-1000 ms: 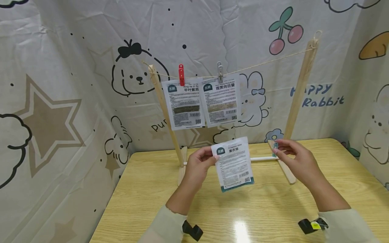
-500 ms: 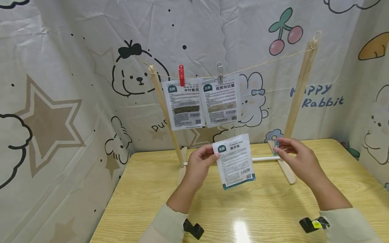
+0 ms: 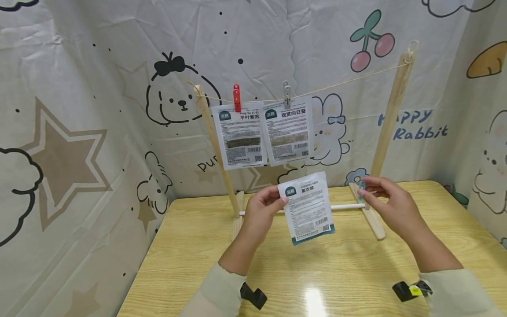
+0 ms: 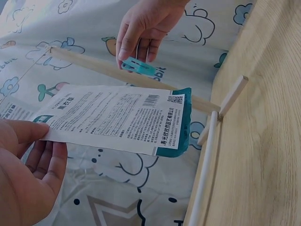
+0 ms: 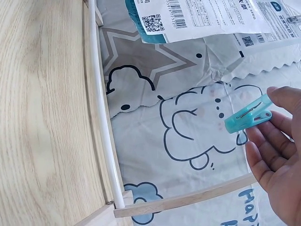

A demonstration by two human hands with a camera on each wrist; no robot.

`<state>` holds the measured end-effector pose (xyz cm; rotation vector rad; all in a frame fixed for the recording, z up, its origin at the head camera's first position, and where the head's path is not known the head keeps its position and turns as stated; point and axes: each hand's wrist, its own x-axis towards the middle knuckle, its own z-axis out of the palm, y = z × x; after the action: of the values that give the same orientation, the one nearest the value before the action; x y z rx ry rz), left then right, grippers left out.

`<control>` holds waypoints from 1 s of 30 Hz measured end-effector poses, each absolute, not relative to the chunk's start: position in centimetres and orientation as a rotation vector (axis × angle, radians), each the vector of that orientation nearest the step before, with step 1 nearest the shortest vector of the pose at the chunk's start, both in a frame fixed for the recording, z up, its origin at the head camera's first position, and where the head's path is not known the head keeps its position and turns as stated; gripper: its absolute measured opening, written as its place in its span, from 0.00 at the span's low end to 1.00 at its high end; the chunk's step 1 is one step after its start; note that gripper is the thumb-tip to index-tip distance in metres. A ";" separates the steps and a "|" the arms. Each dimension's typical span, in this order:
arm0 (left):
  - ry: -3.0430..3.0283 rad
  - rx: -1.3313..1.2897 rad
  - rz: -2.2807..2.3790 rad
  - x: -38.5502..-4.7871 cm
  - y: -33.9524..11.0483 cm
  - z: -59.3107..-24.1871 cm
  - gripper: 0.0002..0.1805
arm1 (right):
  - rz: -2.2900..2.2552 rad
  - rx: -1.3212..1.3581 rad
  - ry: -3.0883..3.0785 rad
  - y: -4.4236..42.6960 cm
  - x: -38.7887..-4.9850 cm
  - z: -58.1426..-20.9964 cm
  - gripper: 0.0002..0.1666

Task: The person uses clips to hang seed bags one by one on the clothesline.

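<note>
A white seed packet (image 3: pixel 309 209) with a teal bottom edge is pinched at its upper left side by my left hand (image 3: pixel 259 215), thumb in front. My right hand (image 3: pixel 392 211) holds a teal clothespin (image 5: pixel 247 115) between thumb and fingers, to the right of the packet and apart from it. Above, two seed packets hang side by side from a string (image 3: pixel 348 83): the left packet (image 3: pixel 239 136) under a red clothespin (image 3: pixel 236 97), the right packet (image 3: pixel 288 132) under a grey clothespin (image 3: pixel 287 93).
The string runs between a left wooden post (image 3: pixel 215 145) and a taller-looking right wooden post (image 3: pixel 390 119). A white rod (image 3: pixel 344 207) joins their feet on the wooden table (image 3: pixel 178 264). Behind stands a printed cloth (image 3: pixel 253 39).
My left hand has raised the packet slightly and shifted it a little right. My right hand has moved slightly up and right with the teal clothespin. The hanging packets stay put.
</note>
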<state>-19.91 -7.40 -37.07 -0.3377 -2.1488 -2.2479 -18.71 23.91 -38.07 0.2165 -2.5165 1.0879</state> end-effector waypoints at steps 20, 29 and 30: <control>-2.167 -0.356 -2.179 -19.8 -6.9 -35.7 0.14 | 1.081 0.243 -2.526 24.2 -19.1 -37.4 0.28; -2.166 -0.375 -2.173 -19.8 -6.8 -35.2 0.14 | 1.053 0.250 -2.524 24.4 -19.1 -36.9 0.27; -2.162 -0.376 -2.174 -19.9 -6.8 -35.2 0.14 | 1.050 0.247 -2.525 24.4 -19.1 -36.8 0.27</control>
<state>-19.86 -6.81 -35.17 -0.3763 -2.1617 -2.1745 -19.05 24.44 -36.85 0.2469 -2.5248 1.0495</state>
